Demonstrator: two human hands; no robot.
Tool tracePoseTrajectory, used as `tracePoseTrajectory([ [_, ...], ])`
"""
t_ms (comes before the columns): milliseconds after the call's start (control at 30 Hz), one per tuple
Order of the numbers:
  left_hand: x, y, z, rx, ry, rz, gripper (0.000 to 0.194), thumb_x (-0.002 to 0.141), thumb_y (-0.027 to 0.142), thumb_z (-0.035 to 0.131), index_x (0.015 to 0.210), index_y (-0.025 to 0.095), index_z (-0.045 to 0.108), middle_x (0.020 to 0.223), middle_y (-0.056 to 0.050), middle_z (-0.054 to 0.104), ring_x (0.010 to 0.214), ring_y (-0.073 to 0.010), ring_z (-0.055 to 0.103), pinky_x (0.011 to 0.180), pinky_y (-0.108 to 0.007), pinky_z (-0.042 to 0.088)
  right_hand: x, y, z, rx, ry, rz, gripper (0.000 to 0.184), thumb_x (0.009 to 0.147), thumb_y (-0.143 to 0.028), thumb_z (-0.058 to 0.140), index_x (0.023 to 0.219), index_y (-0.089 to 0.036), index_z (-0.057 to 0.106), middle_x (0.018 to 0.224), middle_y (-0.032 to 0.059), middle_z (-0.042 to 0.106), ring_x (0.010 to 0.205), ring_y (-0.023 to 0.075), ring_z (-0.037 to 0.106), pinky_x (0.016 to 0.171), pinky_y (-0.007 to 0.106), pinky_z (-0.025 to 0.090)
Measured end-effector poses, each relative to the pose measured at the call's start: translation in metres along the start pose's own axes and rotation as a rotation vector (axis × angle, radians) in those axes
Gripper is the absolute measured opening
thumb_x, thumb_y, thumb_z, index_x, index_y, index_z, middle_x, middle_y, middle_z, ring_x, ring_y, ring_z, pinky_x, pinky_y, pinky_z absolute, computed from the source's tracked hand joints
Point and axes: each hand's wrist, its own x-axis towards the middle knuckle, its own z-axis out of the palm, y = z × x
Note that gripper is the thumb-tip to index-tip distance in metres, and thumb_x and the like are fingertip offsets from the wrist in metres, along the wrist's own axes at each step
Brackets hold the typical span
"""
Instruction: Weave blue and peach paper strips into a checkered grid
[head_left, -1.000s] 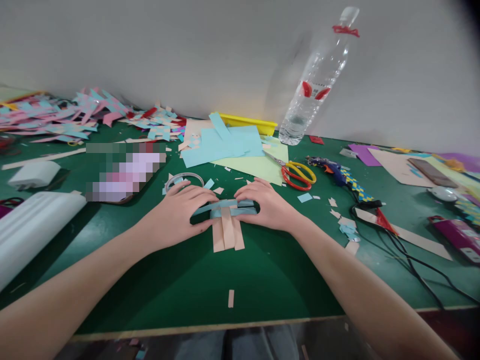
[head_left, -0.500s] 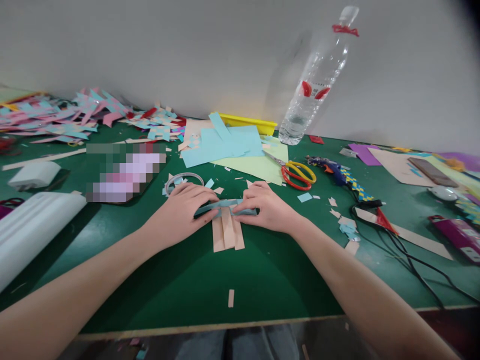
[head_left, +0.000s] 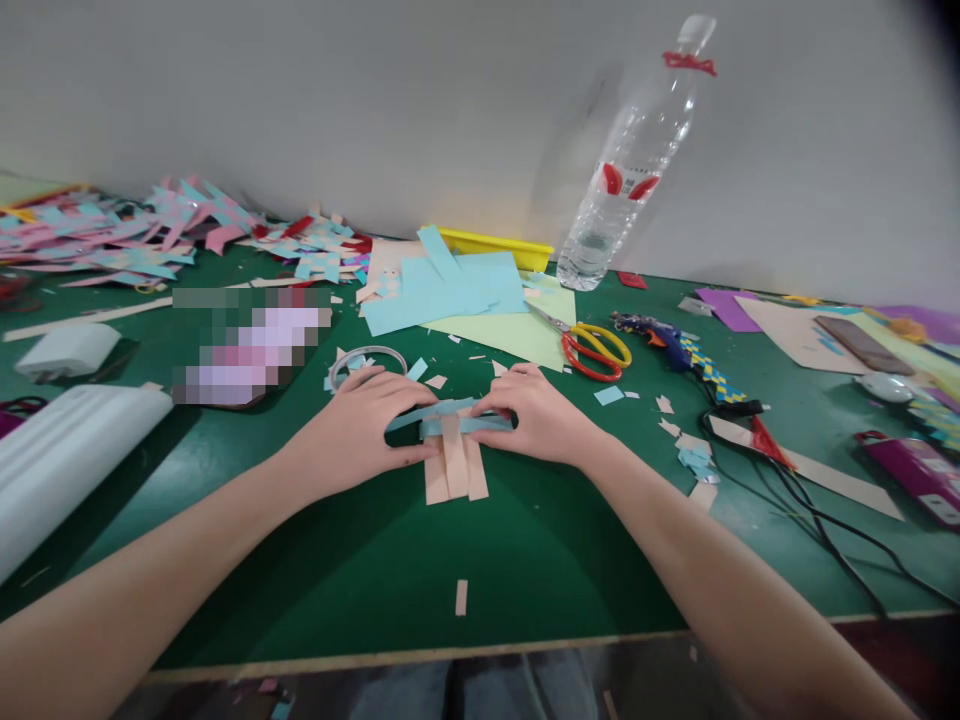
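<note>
Blue paper strips (head_left: pixel 439 426) run crosswise over several upright pale peach paper strips (head_left: pixel 456 470) in the middle of the green tabletop. From the left, the fingers and thumb of my left hand (head_left: pixel 356 420) close around the left end of the blue strips. My right hand (head_left: pixel 536 415) pinches their right end between thumb and fingers. The peach strips hang toward me and lie flat, one raised over the blue band. My fingers partly hide the upper edge of this weave.
Scissors (head_left: pixel 596 348) lie beyond my right hand, near a tilted water bottle (head_left: pixel 626 180). Blue paper sheets (head_left: pixel 465 285) and a yellow tray (head_left: pixel 495 246) sit at the back. Tape roll (head_left: pixel 369 352), phone (head_left: pixel 251 350) and white charger (head_left: pixel 69 350) are left; black cables (head_left: pixel 817 510) trail right.
My left thumb moved in onto the blue strip's middle and drew back again. My right fingers reached inward over the strip, then returned to its right end. The peach strips stay in place.
</note>
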Motion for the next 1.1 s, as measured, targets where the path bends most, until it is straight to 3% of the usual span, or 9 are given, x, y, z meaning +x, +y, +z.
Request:
tracePoseTrajectory([
  [367,-0.0004,0.0020,-0.0017,0.010,-0.006,0.004,0.046,0.087,0.059,0.061,0.115,0.023,0.062,0.120,-0.006,0.068,0.116,-0.0297,0.059,0.109,-0.049,0.031,0.0002,-0.0032,0.0009,0.093,-0.043,0.083,0.017,0.086,-0.036,0.066,0.087,-0.019,0.069,0.074,-0.0010,0.059,0.073,0.0152,0.055,0.090,0.038,0.031],
  [667,-0.0005,-0.0011,0.0021,0.007,0.008,0.018,0.048,0.086,0.061,0.060,0.115,0.022,0.063,0.120,-0.007,0.069,0.115,-0.0304,0.060,0.109,-0.049,0.030,0.0008,-0.0058,0.0033,0.084,-0.031,0.069,0.015,0.086,-0.034,0.066,0.087,-0.019,0.068,0.069,-0.0035,0.050,0.070,0.0141,0.052,0.089,0.036,0.031],
  [967,0.0023,0.0052,-0.0024,-0.004,-0.002,0.026,0.039,0.098,0.053,0.044,0.111,0.021,0.063,0.118,-0.007,0.069,0.113,-0.0279,0.060,0.104,-0.048,0.033,0.0009,-0.0043,0.0039,0.084,-0.016,0.060,0.015,0.087,-0.034,0.065,0.089,-0.019,0.067,0.072,-0.0026,0.055,0.072,0.0146,0.055,0.089,0.037,0.031],
  [1100,0.0011,0.0031,-0.0014,-0.004,0.000,0.026,0.045,0.093,0.060,0.050,0.113,0.022,0.063,0.119,-0.007,0.069,0.114,-0.0299,0.060,0.106,-0.050,0.032,0.0012,-0.0059,0.0049,0.091,-0.005,0.062,0.016,0.087,-0.034,0.066,0.088,-0.019,0.067,0.072,-0.0026,0.056,0.072,0.0145,0.055,0.090,0.037,0.031],
])
